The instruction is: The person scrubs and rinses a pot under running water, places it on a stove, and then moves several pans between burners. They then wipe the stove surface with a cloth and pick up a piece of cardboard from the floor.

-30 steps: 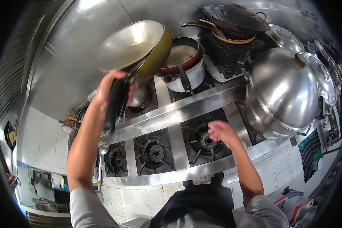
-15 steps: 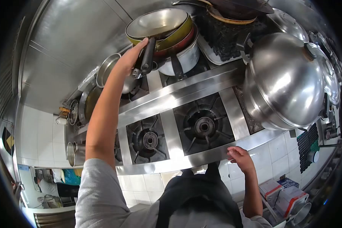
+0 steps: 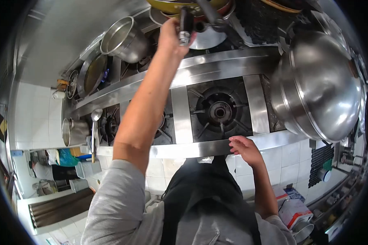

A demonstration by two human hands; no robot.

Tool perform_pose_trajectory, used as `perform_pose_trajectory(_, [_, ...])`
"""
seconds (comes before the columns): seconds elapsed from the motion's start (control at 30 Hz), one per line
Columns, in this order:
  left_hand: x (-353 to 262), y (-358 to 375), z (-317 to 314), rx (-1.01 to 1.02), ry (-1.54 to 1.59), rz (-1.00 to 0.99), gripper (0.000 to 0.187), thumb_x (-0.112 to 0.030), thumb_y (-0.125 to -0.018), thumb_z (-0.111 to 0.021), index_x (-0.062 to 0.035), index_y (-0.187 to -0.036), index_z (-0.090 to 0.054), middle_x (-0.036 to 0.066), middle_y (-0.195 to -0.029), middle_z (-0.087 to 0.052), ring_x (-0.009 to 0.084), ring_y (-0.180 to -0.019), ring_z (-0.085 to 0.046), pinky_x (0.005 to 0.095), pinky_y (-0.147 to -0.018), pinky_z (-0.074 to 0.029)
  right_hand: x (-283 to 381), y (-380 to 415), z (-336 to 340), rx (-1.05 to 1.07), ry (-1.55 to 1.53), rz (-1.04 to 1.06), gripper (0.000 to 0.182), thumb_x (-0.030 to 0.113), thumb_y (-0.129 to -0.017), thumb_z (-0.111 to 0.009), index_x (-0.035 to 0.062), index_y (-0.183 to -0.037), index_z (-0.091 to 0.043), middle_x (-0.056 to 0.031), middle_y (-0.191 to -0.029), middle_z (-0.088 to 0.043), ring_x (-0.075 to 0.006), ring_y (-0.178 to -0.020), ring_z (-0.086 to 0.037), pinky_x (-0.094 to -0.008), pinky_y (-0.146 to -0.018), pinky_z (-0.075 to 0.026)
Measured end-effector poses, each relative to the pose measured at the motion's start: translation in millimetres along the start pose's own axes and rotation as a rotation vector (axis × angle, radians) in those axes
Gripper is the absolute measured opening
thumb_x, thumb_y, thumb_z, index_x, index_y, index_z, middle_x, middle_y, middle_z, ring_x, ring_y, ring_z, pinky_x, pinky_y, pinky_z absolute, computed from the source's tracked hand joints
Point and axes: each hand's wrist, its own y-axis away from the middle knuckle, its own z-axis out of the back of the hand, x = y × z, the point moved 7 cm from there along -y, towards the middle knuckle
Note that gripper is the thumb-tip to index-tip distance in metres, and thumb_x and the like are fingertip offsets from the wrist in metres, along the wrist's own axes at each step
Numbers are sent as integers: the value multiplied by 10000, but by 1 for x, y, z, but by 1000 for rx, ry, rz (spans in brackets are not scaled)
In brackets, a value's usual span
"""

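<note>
At the back of the stove, my left hand [image 3: 171, 36] is closed around the black handle of a yellow-green frying pan [image 3: 167, 5]. Fingertips show on the far side of the handle. That pan sits on a stack with a reddish pan and a silvery pot [image 3: 208, 39] below; its top is cut off by the view's edge. A second dark handle [image 3: 212, 16] sticks out beside the first. My right hand [image 3: 246, 149] hovers at the stove's front edge, fingers loosely bent and apart, with nothing in it.
A gas burner [image 3: 220, 112] lies between my arms. To the right stands a big domed steel vessel [image 3: 321, 87]. Left of the stack are a steel pot [image 3: 126, 41] and a wide pan [image 3: 93, 75]. A ladle [image 3: 95, 126] rests near another steel pot [image 3: 75, 132].
The view has shifted, so the pan stack sits higher in it. My left hand has gone from lying along the handle to wrapping round it. My right hand stays near the front edge.
</note>
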Motion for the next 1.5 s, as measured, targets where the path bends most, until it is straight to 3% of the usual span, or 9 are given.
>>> perform_pose_trajectory(0.17, [23, -18, -8, 42, 38, -48, 239, -218, -952, -522, -37, -1086, -603, 135, -977, -681, 279, -861, -681, 485, -816, -590, 31, -12, -25, 99, 154, 10, 332, 236, -1020, -635, 36, -1284, -640, -75, -1111, -710, -153, -918, -693, -296, -792, -550])
perform_pose_trajectory(0.3, [-5, 36, 12, 95, -189, 94, 494, -290, -965, -527, -75, -1409, -504, 153, -1556, -447, 350, -1428, -443, 551, -1206, -324, 37, -13, -36, 107, 209, 48, 339, 260, -1001, -673, 36, -1255, -656, -65, -1108, -716, -142, -895, -693, -295, -765, -546])
perform_pose_trajectory(0.47, [2, 144, 89, 450, -525, 174, 716, -417, -977, -518, -125, -1605, -340, 101, -1593, -449, 299, -1368, -514, 481, -1138, -387, 4, 7, -31, 53, 203, -46, 329, 252, -1008, -655, 36, -1256, -660, -65, -1120, -717, -154, -892, -699, -292, -767, -544])
perform_pose_trajectory(0.77, [185, 546, 493, -38, -775, 893, 668, -460, -1002, -524, -66, -1536, -452, 140, -1539, -510, 313, -1393, -488, 451, -1107, -431, -110, 89, -5, -72, 1263, -72, 462, 387, -898, -727, 40, -1202, -692, -204, -1103, -737, -364, -1042, -700, -445, -944, -536])
perform_pose_trajectory(0.87, [328, 749, 680, 512, -1785, 410, 486, -301, -1025, -506, -6, -1407, -560, 270, -1394, -590, 455, -1271, -556, 473, -1090, -444, -112, 88, -46, 104, 1364, -195, 493, 413, -890, -717, 46, -1217, -697, -205, -1124, -734, -375, -1068, -691, -457, -961, -529])
perform_pose_trajectory(0.93, [319, 858, 669, -408, -875, 1285, 489, -385, -1061, -476, -26, -1375, -584, 201, -1372, -610, 432, -1079, -652, 562, -951, -516, -95, 89, -92, 144, 1389, -177, 512, 424, -885, -708, 44, -1228, -702, -198, -1133, -736, -368, -1057, -698, -441, -942, -540])
perform_pose_trajectory(1.03, [366, 978, 648, -937, -270, 1259, 601, -520, -1057, -429, -74, -1447, -535, 151, -1417, -567, 365, -1100, -639, 579, -931, -510, -55, 79, -182, 214, 1447, -10, 506, 402, -898, -706, 48, -1258, -682, -209, -1182, -717, -381, -1101, -678, -446, -961, -526])
perform_pose_trajectory(1.3, [415, 974, 650, -1088, 192, 523, 583, -573, -1034, -450, -172, -1451, -521, 71, -1402, -578, 300, -1065, -607, 504, -900, -497, -33, 72, -364, 431, 1610, 286, 498, 393, -915, -692, 65, -1289, -662, -201, -1205, -711, -390, -1127, -665, -450, -979, -518])
perform_pose_trajectory(1.5, [452, 950, 671, -1024, 300, 553, 647, -629, -1004, -473, -175, -1465, -495, 83, -1421, -571, 349, -1163, -579, 526, -968, -465, -45, 75, -420, 642, 1616, 216, 518, 409, -927, -691, 61, -1309, -654, -203, -1198, -718, -367, -1090, -689, -438, -949, -536])
